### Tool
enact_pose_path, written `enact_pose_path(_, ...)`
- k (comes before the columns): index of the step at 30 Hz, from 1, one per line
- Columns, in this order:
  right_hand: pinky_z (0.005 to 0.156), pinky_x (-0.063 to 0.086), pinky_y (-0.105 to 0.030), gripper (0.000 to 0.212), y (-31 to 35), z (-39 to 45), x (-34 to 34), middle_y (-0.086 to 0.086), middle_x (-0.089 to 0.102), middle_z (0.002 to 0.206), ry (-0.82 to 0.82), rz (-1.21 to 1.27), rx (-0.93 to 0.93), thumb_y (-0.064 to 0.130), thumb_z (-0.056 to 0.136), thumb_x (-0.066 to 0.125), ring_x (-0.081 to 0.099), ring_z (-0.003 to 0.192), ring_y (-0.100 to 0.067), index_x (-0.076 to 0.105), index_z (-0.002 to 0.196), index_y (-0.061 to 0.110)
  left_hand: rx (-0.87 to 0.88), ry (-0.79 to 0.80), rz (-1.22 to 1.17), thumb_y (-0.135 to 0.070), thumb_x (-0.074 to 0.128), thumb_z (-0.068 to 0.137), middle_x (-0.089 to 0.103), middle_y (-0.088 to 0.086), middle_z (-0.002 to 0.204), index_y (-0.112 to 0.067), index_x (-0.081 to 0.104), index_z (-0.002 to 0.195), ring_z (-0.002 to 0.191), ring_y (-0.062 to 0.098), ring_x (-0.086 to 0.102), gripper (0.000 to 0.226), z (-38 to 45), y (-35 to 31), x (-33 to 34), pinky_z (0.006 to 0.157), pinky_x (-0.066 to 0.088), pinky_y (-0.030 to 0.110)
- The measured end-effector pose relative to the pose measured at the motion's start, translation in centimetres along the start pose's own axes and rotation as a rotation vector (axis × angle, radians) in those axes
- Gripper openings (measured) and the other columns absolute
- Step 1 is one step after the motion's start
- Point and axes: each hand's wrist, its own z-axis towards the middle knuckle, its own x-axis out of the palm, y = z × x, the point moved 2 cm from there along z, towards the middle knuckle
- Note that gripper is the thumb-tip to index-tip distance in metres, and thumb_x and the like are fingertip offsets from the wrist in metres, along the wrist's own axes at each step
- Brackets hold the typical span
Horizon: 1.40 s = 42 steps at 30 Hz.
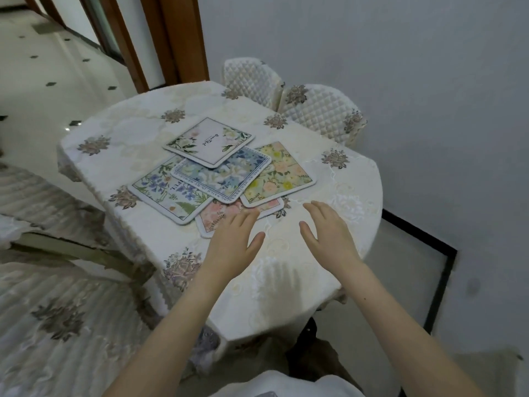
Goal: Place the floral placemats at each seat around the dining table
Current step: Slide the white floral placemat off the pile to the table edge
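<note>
Several floral placemats lie in a loose overlapping heap in the middle of the dining table (120,138). A white mat with script lettering (209,141) is on top at the back. Below it are a blue mat (221,174), a purple-flowered mat (163,190) on the left, a yellow and peach mat (282,174) on the right, and a pink mat (217,216) at the front, mostly covered. My left hand (232,242) is flat, fingers apart, its fingertips over the pink mat's near edge. My right hand (329,227) hovers open over bare tablecloth, just right of the heap.
The table wears a cream embroidered cloth with grey flower motifs. Two quilted chairs (317,110) stand at the far side against a white wall. A cloth-covered seat (57,310) sits at the left. Tiled floor and a wooden door frame lie beyond.
</note>
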Motion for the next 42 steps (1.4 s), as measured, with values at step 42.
enact_pose_path(42, 0.112, 0.032, -0.044, 0.046, -6.6, 31.7, 14.6, -0.011, 0.033, 0.152, 0.505, 0.043, -0.436, 0.026, 0.097, 0.038, 0.03, 0.14, -0.026, 0.035, 0.141, 0.014, -0.859, -0.066, -0.194, -0.032, 0.047, 0.092, 0.045, 0.007, 0.14, -0.014, 0.036, 0.139, 0.127, 0.027, 0.04, 0.051, 18.9, 11.7, 10.1, 0.105, 0.038, 0.044)
